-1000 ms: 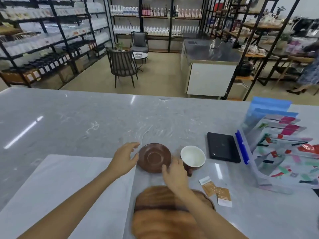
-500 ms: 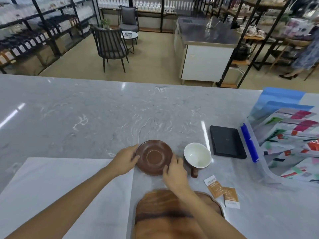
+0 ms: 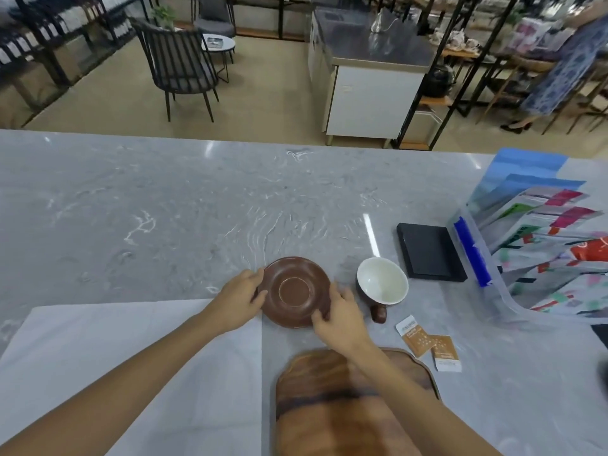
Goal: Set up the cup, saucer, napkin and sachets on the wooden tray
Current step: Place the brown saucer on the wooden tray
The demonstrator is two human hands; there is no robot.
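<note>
A brown saucer point(image 3: 294, 291) rests on the grey marble counter, held at both edges: my left hand point(image 3: 238, 299) grips its left rim and my right hand point(image 3: 339, 319) its near right rim. Just to its right stands a cup point(image 3: 381, 284), white inside and brown outside, with its handle toward me. Two orange-and-white sachets point(image 3: 429, 343) lie flat right of my right wrist. The wooden tray point(image 3: 316, 399) sits at the near edge under my right forearm, nothing on it. A large white napkin point(image 3: 131, 357) is spread flat at the near left, under my left forearm.
A black flat box point(image 3: 429, 253) lies beyond the cup to the right. A clear plastic bin point(image 3: 543, 245) with colourful packets fills the right side. Beyond the counter's far edge are a chair, shelves, a steel-topped cabinet and a person at far right.
My left hand has closed onto the saucer's left rim, and my right hand has tightened on its right rim. The camera has tilted downward and closer.
</note>
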